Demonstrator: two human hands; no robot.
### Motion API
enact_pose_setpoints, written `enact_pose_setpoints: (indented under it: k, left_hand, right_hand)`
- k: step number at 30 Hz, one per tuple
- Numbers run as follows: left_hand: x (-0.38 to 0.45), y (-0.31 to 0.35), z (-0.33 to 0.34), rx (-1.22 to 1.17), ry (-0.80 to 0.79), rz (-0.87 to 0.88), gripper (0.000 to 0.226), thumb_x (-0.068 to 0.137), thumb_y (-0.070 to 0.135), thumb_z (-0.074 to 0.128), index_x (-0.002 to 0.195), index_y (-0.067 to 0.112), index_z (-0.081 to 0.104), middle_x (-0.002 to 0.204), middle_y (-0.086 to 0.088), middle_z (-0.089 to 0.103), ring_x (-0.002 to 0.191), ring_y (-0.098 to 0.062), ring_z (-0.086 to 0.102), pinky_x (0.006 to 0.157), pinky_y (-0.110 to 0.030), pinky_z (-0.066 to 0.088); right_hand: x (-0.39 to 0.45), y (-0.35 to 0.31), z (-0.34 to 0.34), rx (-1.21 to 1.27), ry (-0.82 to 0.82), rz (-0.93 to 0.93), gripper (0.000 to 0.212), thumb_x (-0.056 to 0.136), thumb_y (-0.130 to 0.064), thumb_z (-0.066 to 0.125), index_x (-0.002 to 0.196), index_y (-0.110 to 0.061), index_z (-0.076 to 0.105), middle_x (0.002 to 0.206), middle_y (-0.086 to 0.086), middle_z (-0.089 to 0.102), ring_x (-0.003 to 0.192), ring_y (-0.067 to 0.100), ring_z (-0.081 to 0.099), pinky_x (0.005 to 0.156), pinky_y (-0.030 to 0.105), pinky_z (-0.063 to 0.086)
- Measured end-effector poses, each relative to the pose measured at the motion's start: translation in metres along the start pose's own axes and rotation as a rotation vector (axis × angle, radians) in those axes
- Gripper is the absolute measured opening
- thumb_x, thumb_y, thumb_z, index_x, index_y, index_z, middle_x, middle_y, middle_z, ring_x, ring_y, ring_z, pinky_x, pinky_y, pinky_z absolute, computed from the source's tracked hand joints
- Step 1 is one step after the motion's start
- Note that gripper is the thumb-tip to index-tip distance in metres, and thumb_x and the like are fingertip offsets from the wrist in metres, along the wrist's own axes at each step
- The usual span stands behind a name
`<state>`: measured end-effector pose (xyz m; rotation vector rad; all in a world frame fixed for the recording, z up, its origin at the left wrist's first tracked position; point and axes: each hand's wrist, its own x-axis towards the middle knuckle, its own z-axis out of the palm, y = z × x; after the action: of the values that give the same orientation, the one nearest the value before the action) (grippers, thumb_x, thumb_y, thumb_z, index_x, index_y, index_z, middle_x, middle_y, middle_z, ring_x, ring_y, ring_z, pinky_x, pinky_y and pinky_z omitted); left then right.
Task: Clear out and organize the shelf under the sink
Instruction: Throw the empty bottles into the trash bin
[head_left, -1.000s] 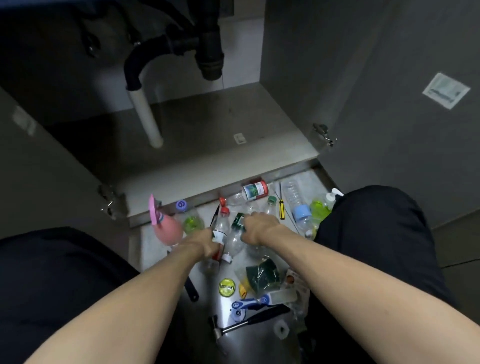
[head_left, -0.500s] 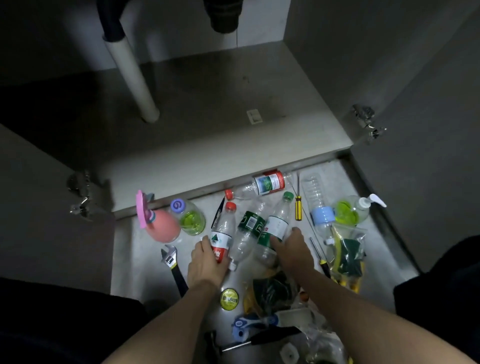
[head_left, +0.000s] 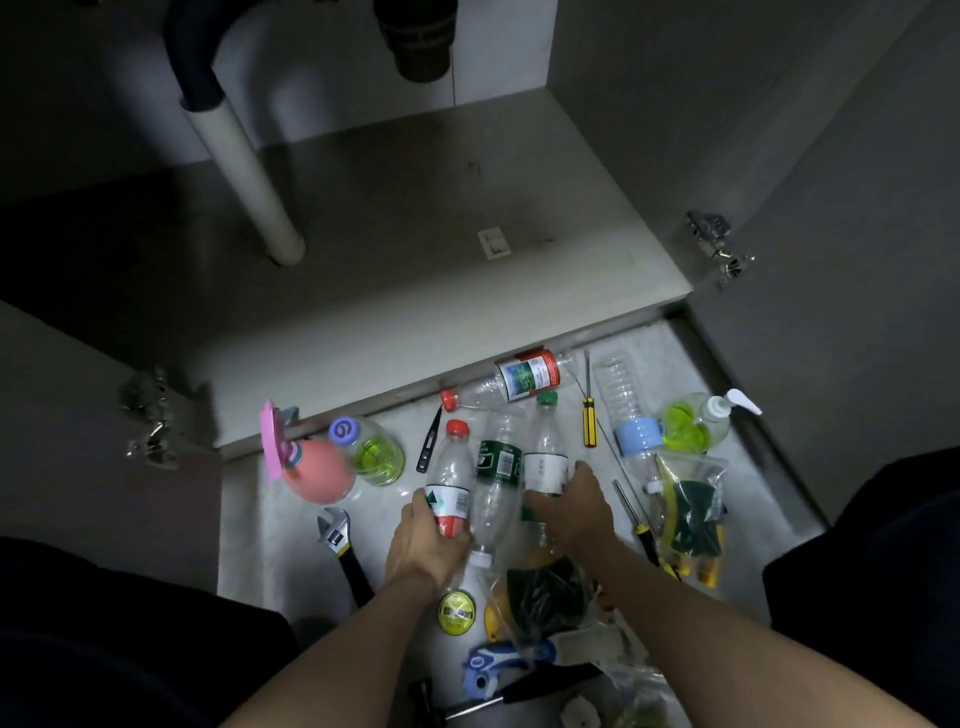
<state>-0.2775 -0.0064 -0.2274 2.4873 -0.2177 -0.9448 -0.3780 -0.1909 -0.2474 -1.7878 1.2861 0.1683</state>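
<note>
Nearest the camera: a blue-and-white tool (head_left: 491, 667), a hammer (head_left: 519, 691) and a round yellow-green tin (head_left: 456, 613) are seen on the floor between the forearms, beside a bag with a dark green sponge (head_left: 543, 587).

Left hand (head_left: 423, 545) is wrapped around the lower part of a red-capped bottle (head_left: 451, 478). Right hand (head_left: 576, 512) is curled on a green-capped bottle (head_left: 544, 457), fingers at its white label. A dark-green-label bottle (head_left: 496, 488), cap toward the camera, is wedged between the two, touching both.

To the left, an adjustable wrench (head_left: 343, 545), pink spray bottle (head_left: 311, 462) and jar of green liquid (head_left: 371, 449) are laid out. To the right: two screwdrivers (head_left: 588, 423), a blue-label bottle (head_left: 631, 421), a pump dispenser (head_left: 701, 421).

Another red-label bottle (head_left: 519, 379) is lying against the cabinet's front edge.

Beyond it, the shelf (head_left: 441, 218) under the sink is seen with only a white drain pipe (head_left: 244, 166) standing on it.
</note>
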Motion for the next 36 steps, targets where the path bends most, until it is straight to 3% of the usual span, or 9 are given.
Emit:
enact_pose_setpoints:
  k: [3, 9, 12, 17, 21, 25, 29, 32, 36]
  left_hand:
    - [-0.012, 0.005, -0.005, -0.045, -0.006, 0.019, 0.062, 0.074, 0.039, 0.077, 0.124, 0.025, 0.044, 0.113, -0.003, 0.057, 0.095, -0.025, 0.062, 0.081, -0.046, 0.057]
    - [-0.04, 0.034, -0.019, -0.122, 0.057, 0.122, 0.059, 0.072, 0.047, 0.076, 0.12, 0.03, 0.044, 0.106, 0.002, 0.061, 0.087, -0.018, 0.064, 0.078, -0.042, 0.057]
    - [-0.058, 0.062, -0.032, -0.24, 0.124, 0.217, 0.066, 0.073, 0.047, 0.075, 0.128, 0.03, 0.042, 0.108, 0.004, 0.058, 0.084, -0.015, 0.063, 0.076, -0.043, 0.058]
    - [-0.09, 0.125, -0.068, -0.441, 0.293, 0.42, 0.067, 0.079, 0.048, 0.07, 0.137, 0.03, 0.04, 0.116, 0.002, 0.057, 0.091, -0.016, 0.061, 0.077, -0.041, 0.057]
    - [-0.119, 0.182, -0.111, -0.769, 0.318, 0.542, 0.055, 0.083, 0.041, 0.068, 0.133, 0.031, 0.049, 0.11, -0.002, 0.062, 0.093, -0.02, 0.065, 0.084, -0.048, 0.057]
    - [-0.156, 0.224, -0.16, -0.936, 0.303, 0.68, 0.036, 0.081, 0.042, 0.067, 0.114, 0.049, 0.056, 0.097, 0.015, 0.068, 0.086, -0.003, 0.066, 0.077, -0.029, 0.054]
    - [-0.195, 0.255, -0.181, -0.983, 0.163, 0.767, 0.047, 0.083, 0.042, 0.068, 0.127, 0.033, 0.055, 0.104, 0.009, 0.068, 0.085, -0.001, 0.068, 0.068, -0.018, 0.053]
    - [-0.223, 0.274, -0.171, -0.98, 0.013, 0.821, 0.052, 0.09, 0.039, 0.066, 0.137, 0.025, 0.048, 0.112, 0.003, 0.066, 0.09, -0.006, 0.07, 0.068, -0.02, 0.055]
    - [-0.256, 0.29, -0.13, -0.972, -0.195, 0.845, 0.05, 0.098, 0.037, 0.058, 0.142, 0.02, 0.041, 0.121, -0.01, 0.064, 0.102, -0.026, 0.069, 0.081, -0.04, 0.06]
  right_hand:
    - [-0.011, -0.006, -0.014, -0.025, 0.014, -0.015, 0.073, 0.066, -0.047, 0.08, 0.124, -0.015, 0.049, 0.115, 0.006, 0.053, 0.101, 0.03, 0.062, 0.088, 0.046, 0.055]
    - [-0.043, -0.03, -0.039, -0.018, 0.103, -0.126, 0.07, 0.062, -0.042, 0.084, 0.117, -0.018, 0.048, 0.11, 0.001, 0.048, 0.089, 0.021, 0.057, 0.075, 0.033, 0.049]
    - [-0.063, -0.057, -0.056, 0.121, 0.137, -0.195, 0.068, 0.062, -0.034, 0.086, 0.11, -0.024, 0.039, 0.103, 0.0, 0.057, 0.082, 0.015, 0.06, 0.068, 0.035, 0.051]
    - [-0.102, -0.14, -0.103, 0.368, 0.234, -0.386, 0.066, 0.068, -0.03, 0.08, 0.12, -0.023, 0.041, 0.104, -0.001, 0.067, 0.09, 0.017, 0.065, 0.082, 0.039, 0.055]
    - [-0.149, -0.204, -0.158, 0.573, 0.283, -0.648, 0.067, 0.071, -0.039, 0.076, 0.128, -0.03, 0.042, 0.104, -0.012, 0.065, 0.086, 0.001, 0.066, 0.071, 0.022, 0.053]
    - [-0.199, -0.221, -0.225, 0.591, 0.37, -0.823, 0.069, 0.072, -0.047, 0.078, 0.13, -0.029, 0.046, 0.104, -0.014, 0.066, 0.089, -0.003, 0.067, 0.073, 0.019, 0.055]
    - [-0.231, -0.189, -0.281, 0.636, 0.431, -0.831, 0.061, 0.08, -0.044, 0.078, 0.129, -0.021, 0.052, 0.101, -0.015, 0.07, 0.087, 0.002, 0.07, 0.068, 0.019, 0.054]
    - [-0.245, -0.146, -0.305, 0.738, 0.47, -0.762, 0.05, 0.086, -0.044, 0.071, 0.123, -0.015, 0.056, 0.089, -0.016, 0.071, 0.077, 0.003, 0.069, 0.064, 0.019, 0.053]
    - [-0.257, -0.068, -0.312, 0.817, 0.543, -0.606, 0.042, 0.084, -0.048, 0.067, 0.113, -0.018, 0.06, 0.083, -0.013, 0.071, 0.075, 0.009, 0.068, 0.065, 0.03, 0.056]
